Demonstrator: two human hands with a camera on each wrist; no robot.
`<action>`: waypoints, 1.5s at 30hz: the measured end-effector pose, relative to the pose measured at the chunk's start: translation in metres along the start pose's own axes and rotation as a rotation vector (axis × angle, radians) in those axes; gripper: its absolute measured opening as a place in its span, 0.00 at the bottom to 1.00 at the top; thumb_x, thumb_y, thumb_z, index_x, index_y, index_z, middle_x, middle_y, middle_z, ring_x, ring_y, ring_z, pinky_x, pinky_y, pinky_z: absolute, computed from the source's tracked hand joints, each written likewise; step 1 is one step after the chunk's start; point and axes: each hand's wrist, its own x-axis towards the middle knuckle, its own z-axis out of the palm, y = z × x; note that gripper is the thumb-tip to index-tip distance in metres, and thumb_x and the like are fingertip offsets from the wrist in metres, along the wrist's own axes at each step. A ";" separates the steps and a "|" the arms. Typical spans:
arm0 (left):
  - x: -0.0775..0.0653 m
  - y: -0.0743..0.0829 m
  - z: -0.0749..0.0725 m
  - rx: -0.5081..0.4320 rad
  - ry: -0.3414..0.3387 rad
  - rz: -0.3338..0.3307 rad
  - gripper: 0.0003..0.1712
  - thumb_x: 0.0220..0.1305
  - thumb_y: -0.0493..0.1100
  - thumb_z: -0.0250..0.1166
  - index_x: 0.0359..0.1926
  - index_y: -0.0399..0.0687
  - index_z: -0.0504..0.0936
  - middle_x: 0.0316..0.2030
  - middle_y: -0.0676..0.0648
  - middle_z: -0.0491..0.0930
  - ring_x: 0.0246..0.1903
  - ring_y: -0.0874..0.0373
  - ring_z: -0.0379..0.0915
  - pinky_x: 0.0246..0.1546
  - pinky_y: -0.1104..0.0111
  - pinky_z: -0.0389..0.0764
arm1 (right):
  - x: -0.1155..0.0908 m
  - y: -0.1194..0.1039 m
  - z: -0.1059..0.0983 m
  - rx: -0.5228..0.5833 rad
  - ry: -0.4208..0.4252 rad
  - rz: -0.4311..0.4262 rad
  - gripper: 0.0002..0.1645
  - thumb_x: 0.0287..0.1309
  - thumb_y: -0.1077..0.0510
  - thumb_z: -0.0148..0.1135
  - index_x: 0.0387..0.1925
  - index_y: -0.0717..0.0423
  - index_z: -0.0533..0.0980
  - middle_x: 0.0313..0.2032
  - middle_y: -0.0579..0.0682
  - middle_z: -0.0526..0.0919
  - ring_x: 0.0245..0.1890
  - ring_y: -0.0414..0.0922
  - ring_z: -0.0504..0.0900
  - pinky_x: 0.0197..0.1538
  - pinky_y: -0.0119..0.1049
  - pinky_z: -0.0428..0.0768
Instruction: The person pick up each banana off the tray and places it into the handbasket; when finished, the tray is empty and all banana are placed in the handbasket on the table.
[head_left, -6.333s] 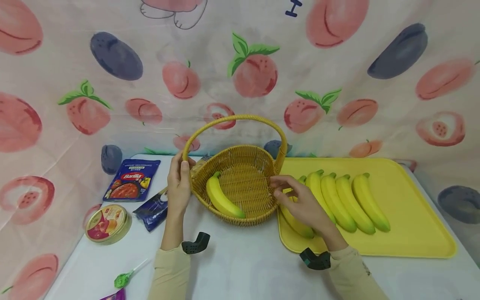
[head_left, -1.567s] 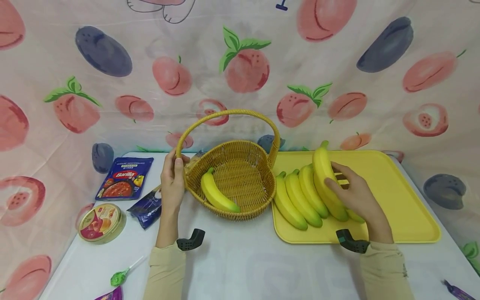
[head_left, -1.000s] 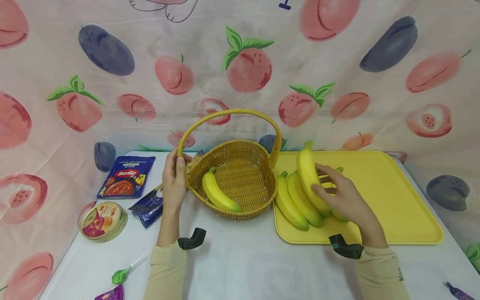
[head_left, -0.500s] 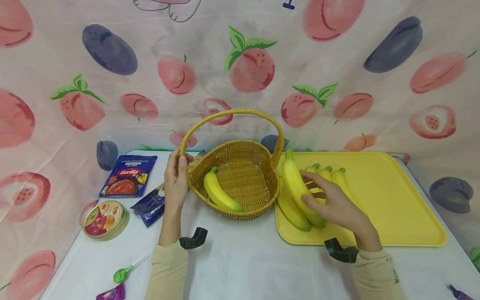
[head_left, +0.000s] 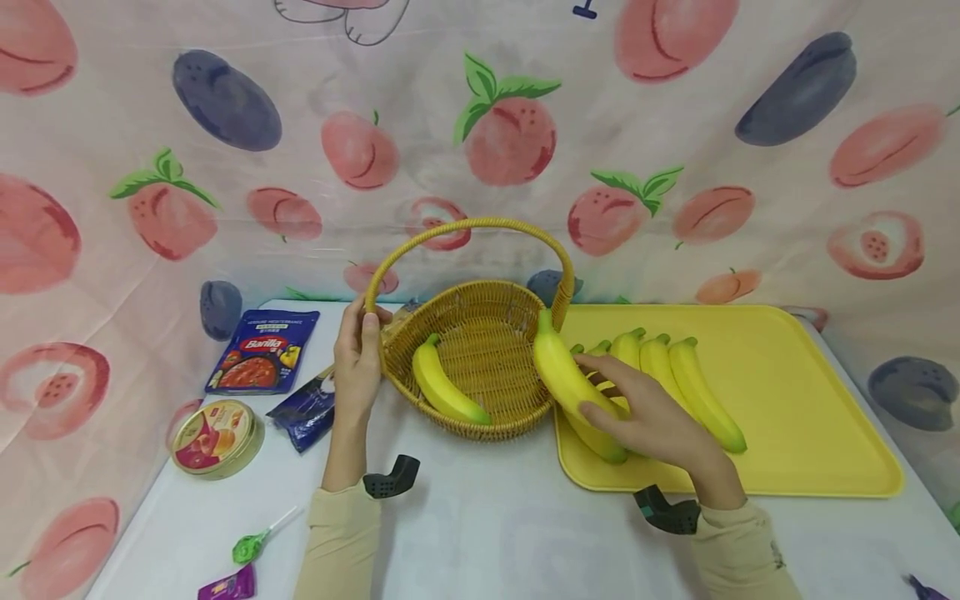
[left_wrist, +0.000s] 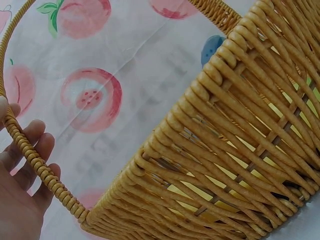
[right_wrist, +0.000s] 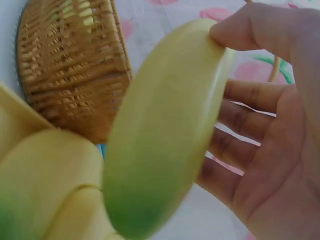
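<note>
In the head view my left hand (head_left: pixel 357 362) holds the handle (head_left: pixel 372 287) of a wicker basket (head_left: pixel 487 354) near its left foot. The left wrist view shows the fingers bent round that handle (left_wrist: pixel 37 160). Inside the basket, along its left side, lies one banana (head_left: pixel 446 387). My right hand (head_left: pixel 648 412) pinches another banana (head_left: pixel 566 375), stem end upward, over the tray's left edge and overlapping the basket's right rim. In the right wrist view the thumb sits on one side of this banana (right_wrist: pixel 165 120) and the fingers behind it. Several bananas (head_left: pixel 705 396) lie beneath on the tray.
The yellow tray (head_left: pixel 817 400) fills the table's right part. Left of the basket are a blue Barilla pouch (head_left: pixel 262 350), a dark blue packet (head_left: pixel 303 417), a round tin (head_left: pixel 216 439), a green lollipop (head_left: pixel 249 547) and a purple wrapper (head_left: pixel 227 583). A fruit-print cloth stands behind.
My right hand, earlier at the basket's right rim, has picked up a banana and carried it leftward across the tray to the basket. My left hand keeps its hold on the handle.
</note>
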 end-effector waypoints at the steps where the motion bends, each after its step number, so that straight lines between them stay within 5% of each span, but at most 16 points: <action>1: 0.000 0.000 0.000 -0.003 -0.001 0.001 0.22 0.75 0.39 0.42 0.65 0.39 0.64 0.44 0.34 0.72 0.34 0.57 0.62 0.33 0.74 0.63 | 0.002 -0.002 0.002 -0.008 0.007 -0.011 0.34 0.61 0.46 0.60 0.66 0.47 0.63 0.61 0.47 0.72 0.51 0.44 0.77 0.52 0.46 0.76; 10: 0.000 0.000 0.000 -0.013 -0.008 -0.006 0.22 0.75 0.40 0.42 0.66 0.39 0.64 0.45 0.33 0.72 0.36 0.65 0.64 0.33 0.73 0.63 | 0.015 -0.018 0.016 -0.020 0.054 -0.043 0.32 0.60 0.45 0.61 0.65 0.44 0.65 0.53 0.42 0.76 0.46 0.40 0.76 0.49 0.42 0.76; 23: 0.000 0.000 -0.001 0.004 -0.008 0.015 0.22 0.74 0.38 0.42 0.65 0.38 0.64 0.44 0.31 0.72 0.42 0.63 0.68 0.42 0.69 0.67 | 0.042 -0.028 0.038 0.063 0.103 0.001 0.33 0.59 0.40 0.59 0.64 0.41 0.66 0.46 0.39 0.75 0.42 0.37 0.74 0.45 0.38 0.75; 29: -0.001 0.000 -0.001 0.020 -0.003 0.007 0.22 0.74 0.39 0.42 0.66 0.40 0.64 0.43 0.34 0.72 0.33 0.61 0.63 0.33 0.72 0.63 | 0.060 -0.033 0.050 0.104 0.115 0.013 0.32 0.59 0.41 0.60 0.63 0.45 0.68 0.47 0.43 0.77 0.42 0.40 0.74 0.46 0.40 0.75; 39: 0.000 -0.003 -0.001 0.001 0.000 0.058 0.22 0.74 0.37 0.42 0.65 0.35 0.64 0.43 0.32 0.71 0.39 0.65 0.66 0.36 0.73 0.64 | 0.087 -0.042 0.065 0.113 0.109 0.056 0.31 0.59 0.41 0.59 0.62 0.47 0.69 0.54 0.45 0.76 0.45 0.43 0.76 0.46 0.39 0.76; 45: -0.001 -0.003 0.000 -0.012 -0.005 0.038 0.21 0.74 0.38 0.42 0.64 0.36 0.64 0.44 0.31 0.71 0.42 0.58 0.67 0.42 0.67 0.66 | 0.098 -0.040 0.074 0.101 0.087 0.088 0.32 0.59 0.43 0.60 0.62 0.51 0.69 0.52 0.47 0.77 0.45 0.44 0.77 0.48 0.40 0.77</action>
